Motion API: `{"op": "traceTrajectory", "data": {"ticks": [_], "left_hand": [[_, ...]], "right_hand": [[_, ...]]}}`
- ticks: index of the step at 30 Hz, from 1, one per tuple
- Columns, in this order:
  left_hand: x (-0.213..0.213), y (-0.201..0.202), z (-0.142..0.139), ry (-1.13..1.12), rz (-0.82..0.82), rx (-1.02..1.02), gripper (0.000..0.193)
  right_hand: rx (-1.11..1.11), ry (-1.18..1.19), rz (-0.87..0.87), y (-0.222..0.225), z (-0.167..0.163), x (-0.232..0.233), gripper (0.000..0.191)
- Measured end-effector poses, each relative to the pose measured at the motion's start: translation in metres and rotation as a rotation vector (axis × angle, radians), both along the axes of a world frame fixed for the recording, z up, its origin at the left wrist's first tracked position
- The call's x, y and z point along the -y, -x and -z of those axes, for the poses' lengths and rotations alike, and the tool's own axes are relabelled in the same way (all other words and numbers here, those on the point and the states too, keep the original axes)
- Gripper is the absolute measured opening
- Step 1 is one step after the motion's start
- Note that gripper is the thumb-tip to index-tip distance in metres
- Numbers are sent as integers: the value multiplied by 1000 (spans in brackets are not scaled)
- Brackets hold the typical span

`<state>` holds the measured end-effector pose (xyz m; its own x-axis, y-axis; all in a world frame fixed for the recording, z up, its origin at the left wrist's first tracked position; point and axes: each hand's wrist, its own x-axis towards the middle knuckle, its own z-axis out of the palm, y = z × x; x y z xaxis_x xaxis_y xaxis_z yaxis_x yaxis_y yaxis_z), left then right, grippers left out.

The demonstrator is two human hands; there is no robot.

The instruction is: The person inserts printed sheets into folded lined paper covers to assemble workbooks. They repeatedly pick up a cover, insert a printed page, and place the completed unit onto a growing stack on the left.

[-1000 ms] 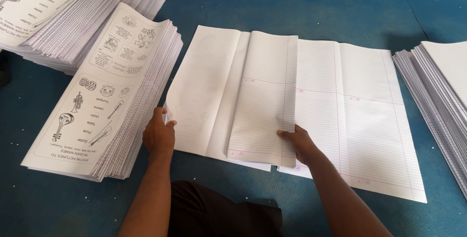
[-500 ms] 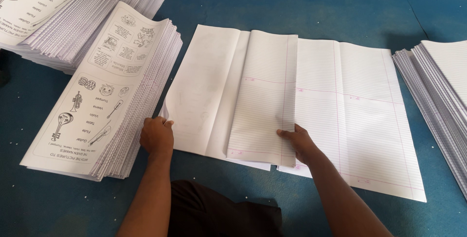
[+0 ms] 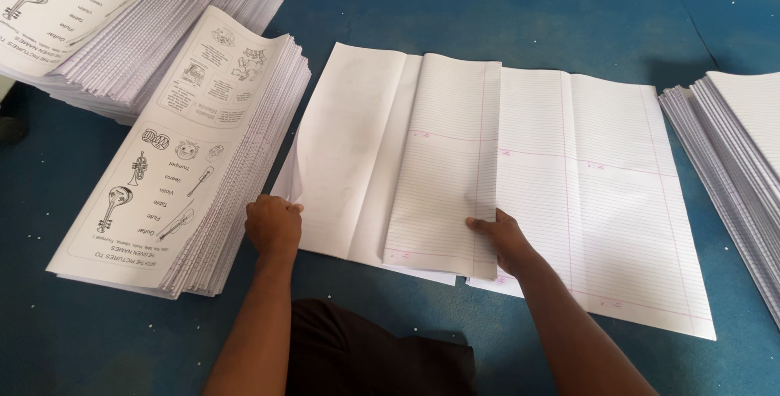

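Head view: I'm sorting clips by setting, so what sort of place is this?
Probably a print or bookbinding workshop: tall stacks of printed sheets, a large ruled sheet being folded, and more paper piles on a blue worktable.

Both forearms are bare from the elbow down, with no sleeves, watch, bracelet or rings showing. The left hand [image 3: 274, 226] and the right hand [image 3: 509, 239] wear no gloves. Between the arms, at the lower edge of the view, lies dark, near-black clothing [image 3: 374, 355], plain and unmarked.

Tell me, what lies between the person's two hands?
In the head view, between the left hand and right hand lies the folded-over ruled paper sheet, spread flat on the blue table.
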<state>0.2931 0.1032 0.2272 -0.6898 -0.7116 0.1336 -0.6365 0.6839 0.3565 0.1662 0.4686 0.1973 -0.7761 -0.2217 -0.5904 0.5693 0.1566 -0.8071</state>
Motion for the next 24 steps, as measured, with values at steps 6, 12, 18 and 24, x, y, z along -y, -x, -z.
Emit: {"op": "traceTrajectory", "data": {"ticks": [6,12,18,24], "left_hand": [[2,0,0,-150,-40,-53,31],[-1,-1,-9,-87,-23,-119,34],[-7,1,-17,-126,-24,-106,31],[-11,-1,-19,-93,30,-121,23]], "right_hand": [[-8,-17,-14,-1,-1,0,63],[-15,0,-17,1,1,-1,63],[-21,15,-12,1,3,-2,65],[-19,9,-7,1,3,-2,67]]}}
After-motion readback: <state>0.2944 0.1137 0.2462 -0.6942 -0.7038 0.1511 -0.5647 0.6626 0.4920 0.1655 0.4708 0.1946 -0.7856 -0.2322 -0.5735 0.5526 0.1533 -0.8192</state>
